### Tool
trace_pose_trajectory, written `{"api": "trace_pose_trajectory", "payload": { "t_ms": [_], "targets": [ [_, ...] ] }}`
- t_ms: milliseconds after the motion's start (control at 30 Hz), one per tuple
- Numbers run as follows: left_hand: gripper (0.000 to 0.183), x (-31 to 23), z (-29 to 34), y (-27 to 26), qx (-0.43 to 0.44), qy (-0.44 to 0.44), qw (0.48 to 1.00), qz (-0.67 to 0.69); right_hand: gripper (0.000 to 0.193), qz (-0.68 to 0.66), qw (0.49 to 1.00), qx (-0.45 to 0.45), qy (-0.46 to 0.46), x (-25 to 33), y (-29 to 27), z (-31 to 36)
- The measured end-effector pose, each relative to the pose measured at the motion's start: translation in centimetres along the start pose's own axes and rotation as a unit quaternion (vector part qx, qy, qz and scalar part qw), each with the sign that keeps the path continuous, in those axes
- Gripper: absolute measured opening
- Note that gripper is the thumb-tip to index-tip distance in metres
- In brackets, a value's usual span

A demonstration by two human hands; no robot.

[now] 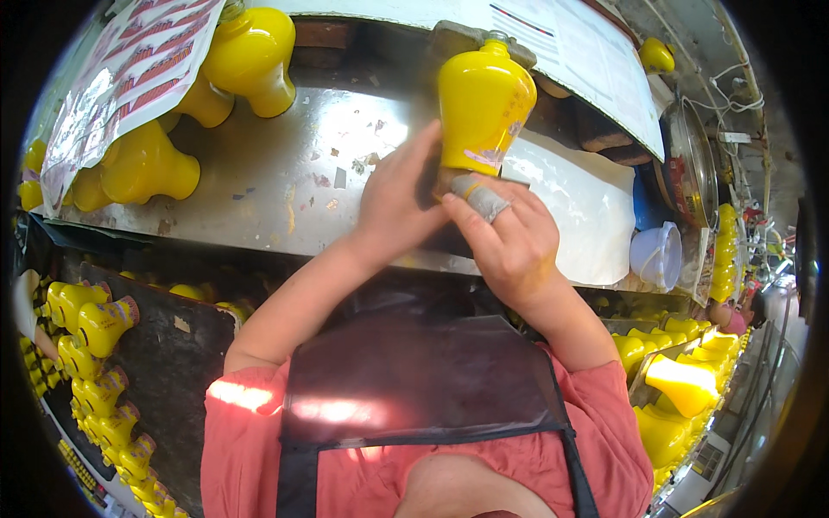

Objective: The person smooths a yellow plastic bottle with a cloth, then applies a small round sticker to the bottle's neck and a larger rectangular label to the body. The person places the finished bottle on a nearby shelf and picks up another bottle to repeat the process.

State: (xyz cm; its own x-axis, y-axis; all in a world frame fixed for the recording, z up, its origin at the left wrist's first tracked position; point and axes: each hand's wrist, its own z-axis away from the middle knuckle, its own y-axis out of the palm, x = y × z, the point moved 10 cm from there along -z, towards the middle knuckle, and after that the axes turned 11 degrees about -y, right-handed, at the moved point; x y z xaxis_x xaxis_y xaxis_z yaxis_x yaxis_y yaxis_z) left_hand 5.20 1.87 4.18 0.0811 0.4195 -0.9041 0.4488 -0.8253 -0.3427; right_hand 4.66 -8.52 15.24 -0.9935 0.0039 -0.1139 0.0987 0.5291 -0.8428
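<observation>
A glossy yellow bottle (485,108), round-shouldered and tapering to a narrow foot, with a clear neck and a pinkish patch low on its side, lies over the middle of the bench (259,203), its neck toward the far edge. The left hand (401,194) grasps the foot from the left, fingers along the side. The right hand (516,237) bends round the same end, a grey wrap (486,203) on one finger; I cannot tell whether it grips. The bench is scuffed, shiny metal flecked with scraps; a smooth white sheet (587,220) covers its right part. Beside its right end stands a whitish bucket (654,257), contents unclear. Similar yellow bottles (151,164) crowd its left end.
</observation>
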Motion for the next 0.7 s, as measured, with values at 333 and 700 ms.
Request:
{"api": "trace_pose_trajectory", "payload": {
  "t_ms": [333,700],
  "targets": [
    [0.095,0.6,-1.0,-0.4,0.034,-0.029,0.99,0.131,0.037,-0.016,1.0,-0.003,0.026,-0.9,0.7,-0.1],
    [0.073,3.3,-3.5,1.0,0.024,-0.214,0.958,0.189,0.035,-0.033,0.997,-0.05,0.053,-3.8,-0.1,1.9]
  ]
}}
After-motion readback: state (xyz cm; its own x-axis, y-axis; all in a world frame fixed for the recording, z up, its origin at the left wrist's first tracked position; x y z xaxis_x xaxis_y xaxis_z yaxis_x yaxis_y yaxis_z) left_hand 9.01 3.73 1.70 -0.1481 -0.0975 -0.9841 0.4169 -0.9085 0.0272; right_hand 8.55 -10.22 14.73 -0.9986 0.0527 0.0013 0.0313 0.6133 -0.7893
